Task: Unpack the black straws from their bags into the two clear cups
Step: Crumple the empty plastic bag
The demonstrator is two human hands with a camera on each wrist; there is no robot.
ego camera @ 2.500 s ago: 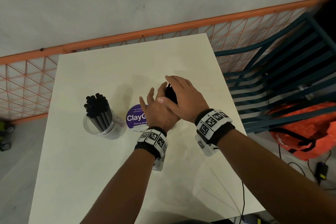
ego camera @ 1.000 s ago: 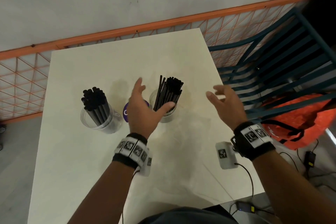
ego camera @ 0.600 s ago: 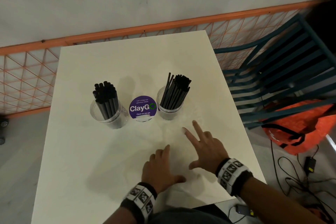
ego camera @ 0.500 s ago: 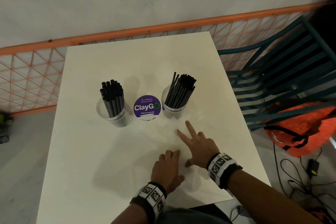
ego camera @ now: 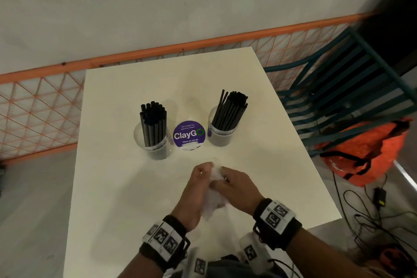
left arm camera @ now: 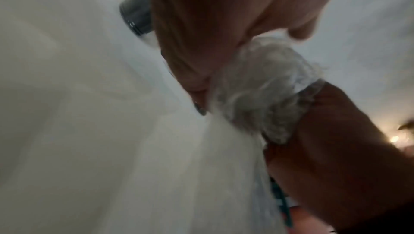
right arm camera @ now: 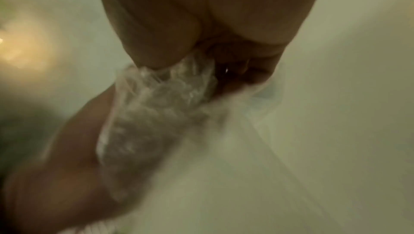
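Two clear cups stand mid-table, each holding a bundle of black straws: the left cup (ego camera: 153,140) with thick straws (ego camera: 154,119), the right cup (ego camera: 222,130) with thinner straws (ego camera: 231,108) that lean right. Nearer me, my left hand (ego camera: 195,189) and right hand (ego camera: 234,186) meet over the table and grip a crumpled clear plastic bag (ego camera: 213,196) between them. Both wrist views show that bag bunched up, the bag (left arm camera: 264,96) under my left palm and the bag (right arm camera: 156,113) below my right fingers. No straws show inside it.
A round purple "ClayGo" sign (ego camera: 189,135) stands between the cups. The white table (ego camera: 158,198) is backed by an orange mesh fence (ego camera: 40,106). A teal slatted chair (ego camera: 345,92) and an orange bag (ego camera: 365,153) with cables sit to the right on the floor.
My hands left the right cup's straws, dropped to the table near me, then gathered and crumpled the empty plastic bag between them.
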